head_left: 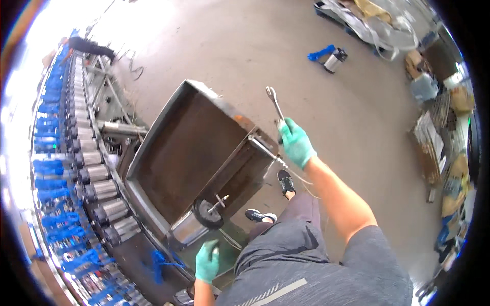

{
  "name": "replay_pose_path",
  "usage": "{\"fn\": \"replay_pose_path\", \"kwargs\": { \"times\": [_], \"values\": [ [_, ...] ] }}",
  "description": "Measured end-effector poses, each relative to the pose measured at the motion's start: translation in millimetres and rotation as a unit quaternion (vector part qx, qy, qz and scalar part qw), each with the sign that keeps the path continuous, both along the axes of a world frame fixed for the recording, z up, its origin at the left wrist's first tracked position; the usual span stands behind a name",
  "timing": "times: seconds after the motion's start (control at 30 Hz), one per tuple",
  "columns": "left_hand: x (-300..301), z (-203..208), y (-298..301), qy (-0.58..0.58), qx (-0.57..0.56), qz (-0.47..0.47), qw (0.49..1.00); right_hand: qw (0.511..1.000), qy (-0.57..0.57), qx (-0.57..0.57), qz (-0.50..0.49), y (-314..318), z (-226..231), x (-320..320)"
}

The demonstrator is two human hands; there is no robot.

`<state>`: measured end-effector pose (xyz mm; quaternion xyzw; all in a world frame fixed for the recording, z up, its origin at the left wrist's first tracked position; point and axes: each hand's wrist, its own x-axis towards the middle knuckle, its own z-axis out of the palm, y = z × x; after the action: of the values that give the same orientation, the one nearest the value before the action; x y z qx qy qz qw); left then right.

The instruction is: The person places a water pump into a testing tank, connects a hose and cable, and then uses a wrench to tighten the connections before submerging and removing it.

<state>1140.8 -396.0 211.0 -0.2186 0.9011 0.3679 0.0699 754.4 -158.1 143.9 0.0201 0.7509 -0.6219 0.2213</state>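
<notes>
My right hand (297, 144), in a green glove, is raised beyond the front corner of a grey metal bin and closed around the handle of a ratchet wrench (274, 101). The wrench's round head points away from me. My left hand (206, 262), also in a green glove, is held low by my left side, near the small machine with a black wheel (208, 213). Its fingers are curled in; whatever they may hold is hidden. Between the conveyor and my legs stands the open metal bin (178, 97), its inside brown and bare.
A conveyor line (99, 173) on the left carries a long row of silver motors with blue parts (56, 194). A motor with a blue part (334, 60) lies on the floor ahead. Bags (377, 33) and cardboard (429, 148) line the right side. A thin cable (301, 176) hangs by my legs.
</notes>
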Motion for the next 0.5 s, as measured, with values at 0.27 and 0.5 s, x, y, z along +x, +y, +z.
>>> {"fn": "replay_pose_path", "kwargs": {
  "times": [0.27,0.5],
  "values": [
    [111,-7,14,-0.392,0.062,0.199,0.896,0.969,0.004,0.196,0.149,-7,-162,-84],
    [88,-35,30,-0.384,0.045,0.226,0.894,0.970,0.049,0.122,0.202,-76,-210,-99]
  ]
}}
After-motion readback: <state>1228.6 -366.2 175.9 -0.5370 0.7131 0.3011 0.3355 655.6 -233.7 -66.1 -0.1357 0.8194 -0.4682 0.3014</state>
